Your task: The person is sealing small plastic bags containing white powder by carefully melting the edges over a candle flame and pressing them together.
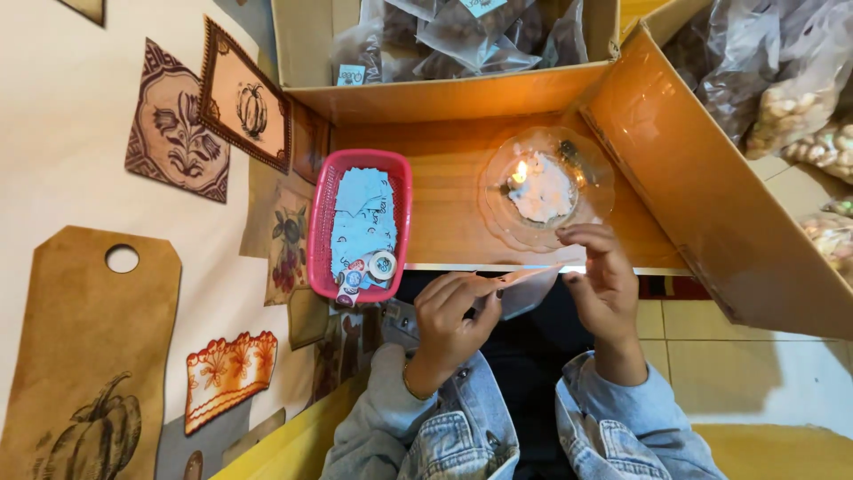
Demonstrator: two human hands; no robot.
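Hands meet at the table edge: your left hand (449, 316) and right hand (602, 276) each pinch one end of a clear plastic bag (520, 289). It stretches between them, just below the glass dish (546, 187).

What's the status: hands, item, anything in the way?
Left hand and right hand both pinching a small clear plastic bag. Lit candle in a glass dish just beyond. Pink basket beside the left hand.

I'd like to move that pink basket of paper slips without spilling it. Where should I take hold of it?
Grip the pink basket by its two long rims, coming from above. It lies flat, open side up, with paper slips and a tape roll loose inside, so keeping it level probably matters.
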